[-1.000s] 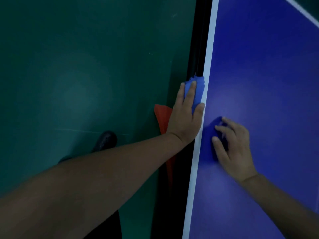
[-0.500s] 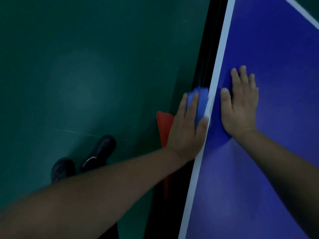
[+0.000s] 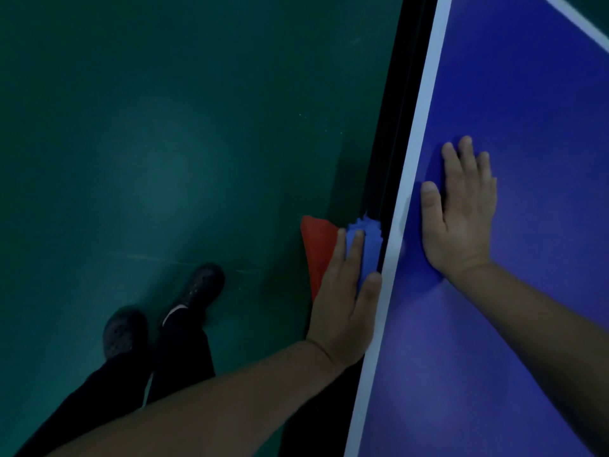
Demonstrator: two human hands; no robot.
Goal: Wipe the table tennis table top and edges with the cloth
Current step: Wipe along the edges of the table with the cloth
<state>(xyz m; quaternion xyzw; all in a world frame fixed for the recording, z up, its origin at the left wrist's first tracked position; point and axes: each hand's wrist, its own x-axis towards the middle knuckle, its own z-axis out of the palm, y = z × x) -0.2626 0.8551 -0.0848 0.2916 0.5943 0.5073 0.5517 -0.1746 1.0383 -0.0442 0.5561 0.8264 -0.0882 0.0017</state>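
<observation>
Pressing the blue cloth [image 3: 366,245] against the side edge of the table [image 3: 527,94], the left hand [image 3: 346,311] keeps its fingers straight over the wad and its thumb up by the white border line [image 3: 418,127], so the pad bears on the rim. The right hand [image 3: 461,212] lies flat and open on the blue top, likely as a brace. A red object [image 3: 318,252] sits just beside the cloth; the dark edge runs free ahead, green floor [image 3: 164,127] alongside
</observation>
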